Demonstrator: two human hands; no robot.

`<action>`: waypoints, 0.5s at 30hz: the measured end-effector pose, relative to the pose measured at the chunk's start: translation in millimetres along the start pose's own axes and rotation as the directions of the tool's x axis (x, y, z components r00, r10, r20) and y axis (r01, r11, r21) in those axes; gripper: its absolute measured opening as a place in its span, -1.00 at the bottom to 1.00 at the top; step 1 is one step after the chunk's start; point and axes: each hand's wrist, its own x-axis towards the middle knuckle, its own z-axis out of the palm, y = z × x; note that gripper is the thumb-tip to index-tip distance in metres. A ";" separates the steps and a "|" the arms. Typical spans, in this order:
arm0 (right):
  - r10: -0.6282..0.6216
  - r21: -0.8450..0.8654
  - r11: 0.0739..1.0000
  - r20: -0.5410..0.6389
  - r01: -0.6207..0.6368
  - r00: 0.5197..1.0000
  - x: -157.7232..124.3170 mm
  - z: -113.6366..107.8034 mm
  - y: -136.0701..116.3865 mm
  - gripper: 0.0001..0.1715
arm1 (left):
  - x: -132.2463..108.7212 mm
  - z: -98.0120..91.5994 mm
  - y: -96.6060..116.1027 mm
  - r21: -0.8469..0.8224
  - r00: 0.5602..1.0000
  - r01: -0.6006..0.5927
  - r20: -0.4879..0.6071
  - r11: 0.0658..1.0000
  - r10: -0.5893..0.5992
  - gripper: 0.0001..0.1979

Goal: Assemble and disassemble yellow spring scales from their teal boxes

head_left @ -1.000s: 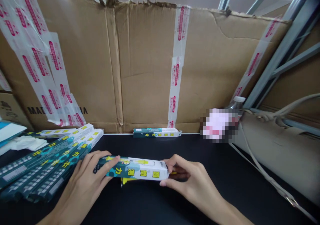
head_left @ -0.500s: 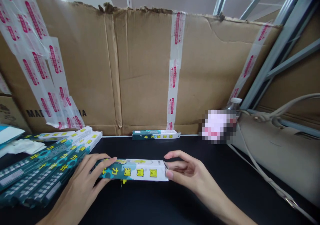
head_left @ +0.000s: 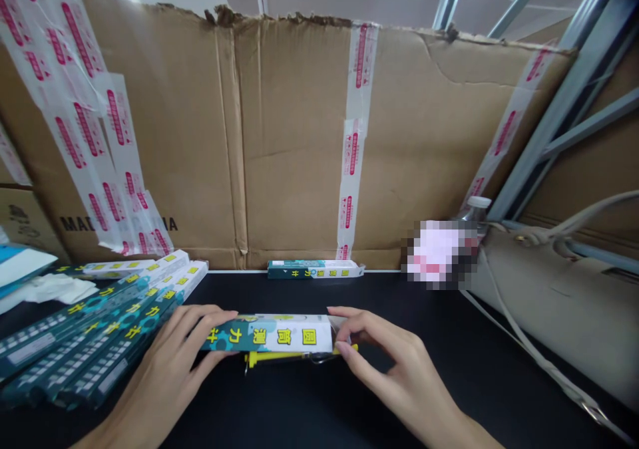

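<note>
A long white and teal carton (head_left: 272, 334) with yellow characters lies across the black table (head_left: 449, 369) in front of me. My left hand (head_left: 172, 362) grips its left end, fingers wrapped over the top. My right hand (head_left: 387, 362) pinches the carton's right end at the open flap. A yellow rod-shaped item (head_left: 284, 355) lies just under the carton's near edge, its right tip by my right fingers. Whether it is inside the carton I cannot tell.
A stack of several matching teal cartons (head_left: 94, 329) lies at the left. One more carton (head_left: 314, 269) rests at the table's back edge against a taped cardboard wall (head_left: 299, 136). A beige bag with cords (head_left: 559, 296) and a bottle cap (head_left: 476, 204) are at the right.
My right hand has closed from spread fingers onto the carton's right end. The yellow item now shows longer under the carton. The left hand stays put.
</note>
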 end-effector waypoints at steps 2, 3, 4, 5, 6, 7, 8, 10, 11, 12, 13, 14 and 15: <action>0.006 -0.026 1.000 0.007 -0.005 1.000 0.4 0.7 1.7 -0.80 | 0.5 -0.3 1.3 -0.007 1.000 0.011 0.007 1.000 -0.011 -0.64; 0.007 -0.037 0.999 0.007 -0.007 1.000 0.5 1.3 2.8 -0.77 | 0.6 -0.5 1.8 -0.008 1.000 0.011 0.004 1.000 -0.011 -0.64; 0.005 -0.048 0.999 0.002 -0.005 1.000 0.5 1.9 4.0 -0.76 | 0.6 -0.7 2.2 -0.007 1.000 0.009 -0.002 1.000 -0.009 -0.63; 0.002 -0.058 0.998 -0.006 -0.002 1.000 0.2 2.7 5.2 -0.76 | 0.4 -0.9 2.4 -0.006 1.000 0.005 -0.004 1.000 -0.005 -0.62; -0.004 -0.066 0.998 -0.021 0.003 1.000 -0.3 3.5 6.4 -0.78 | 0.0 -1.0 2.3 -0.007 1.000 0.002 -0.003 1.000 -0.002 -0.62; -0.014 -0.075 0.997 -0.035 0.011 0.999 -1.0 4.2 7.5 -0.80 | -0.5 -0.8 1.9 -0.008 1.000 0.002 0.005 1.000 -0.002 -0.62; -0.029 -0.087 0.996 -0.048 0.025 0.998 -1.9 4.9 8.5 -0.83 | -1.1 -0.6 1.4 -0.010 1.000 0.007 0.015 1.000 -0.007 -0.63; -0.072 -0.117 0.991 -0.068 0.064 0.995 -3.6 5.9 10.2 -0.87 | -2.2 0.4 -0.1 -0.013 0.999 0.023 0.036 1.000 -0.022 -0.63; -0.095 -0.129 0.988 -0.082 0.084 0.992 -4.3 6.2 10.8 -0.89 | -2.6 0.9 -0.8 -0.014 0.999 0.032 0.043 0.999 -0.031 -0.63; -0.112 -0.136 0.986 -0.103 0.098 0.988 -4.9 6.5 11.4 -0.90 | -2.9 1.4 -1.4 -0.016 0.998 0.040 0.044 0.999 -0.040 -0.63; -0.123 -0.139 0.985 -0.129 0.105 0.984 -5.3 6.8 11.9 -0.90 | -3.0 1.8 -1.9 -0.020 0.998 0.047 0.042 0.999 -0.046 -0.62; -0.128 -0.141 0.984 -0.155 0.107 0.980 -5.6 7.0 12.4 -0.86 | -2.9 2.1 -2.1 -0.023 0.998 0.053 0.041 0.998 -0.052 -0.62; -0.133 -0.143 0.984 -0.173 0.109 0.976 -5.7 7.2 12.8 -0.82 | -2.8 2.2 -2.2 -0.027 0.998 0.055 0.043 0.998 -0.054 -0.62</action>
